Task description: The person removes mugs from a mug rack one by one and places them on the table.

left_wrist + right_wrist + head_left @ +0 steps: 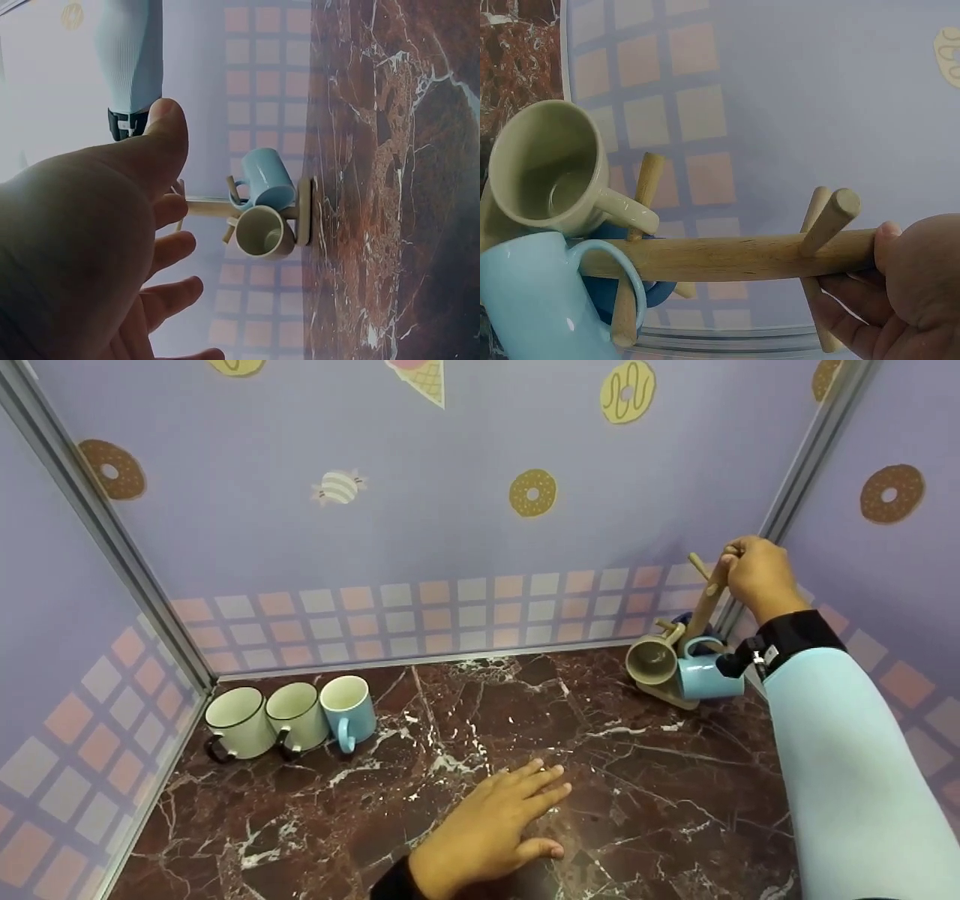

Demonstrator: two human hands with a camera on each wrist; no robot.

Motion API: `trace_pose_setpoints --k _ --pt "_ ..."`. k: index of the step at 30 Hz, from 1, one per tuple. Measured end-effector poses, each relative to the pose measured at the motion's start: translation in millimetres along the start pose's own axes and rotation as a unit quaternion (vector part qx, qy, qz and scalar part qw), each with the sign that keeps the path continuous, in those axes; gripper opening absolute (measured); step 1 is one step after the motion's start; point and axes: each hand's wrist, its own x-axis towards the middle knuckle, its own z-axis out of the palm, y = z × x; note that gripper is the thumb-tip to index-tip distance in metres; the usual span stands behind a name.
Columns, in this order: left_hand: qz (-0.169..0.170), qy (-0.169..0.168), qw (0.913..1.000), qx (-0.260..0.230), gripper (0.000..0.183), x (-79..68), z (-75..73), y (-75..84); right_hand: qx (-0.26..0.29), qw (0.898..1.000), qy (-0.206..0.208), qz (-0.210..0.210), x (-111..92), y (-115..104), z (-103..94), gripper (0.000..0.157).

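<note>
My right hand [761, 574] grips the top of a wooden mug tree [705, 604] in the back right corner. In the right wrist view its thumb and fingers curl round the post's upper end. From the lower pegs hang a beige mug [547, 169] and a light blue mug [544, 300], both by their handles. Behind them a dark blue mug [600, 294] is mostly hidden. My left hand [499, 829] is over the front middle of the table, fingers spread, holding nothing. Whether it touches the tabletop I cannot tell.
Two cream mugs with black handles [240, 724] [298, 716] and another light blue mug [349, 709] stand upright in a row at the left. The table [480, 697] has a dark red marbled top. Patterned purple wall panels [450, 532] enclose its back and sides.
</note>
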Motion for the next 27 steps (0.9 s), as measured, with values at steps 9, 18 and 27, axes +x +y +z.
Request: trace_pose_setpoints --k 9,18,27 --pt "-0.003 -0.007 1.0000 -0.007 0.084 -1.3 1.7 0.8 -0.020 0.999 0.037 -0.014 -3.3 -4.7 6.3 0.052" --pt "-0.008 -0.005 0.9999 -0.005 0.086 -0.7 -2.4 1.0 -0.012 0.998 0.062 -0.020 -4.8 -8.4 9.3 0.054" --pt "-0.011 -0.008 0.9999 -0.002 0.087 -1.0 -0.5 2.6 -0.015 0.995 0.099 -0.008 -5.3 -11.5 20.4 0.052"
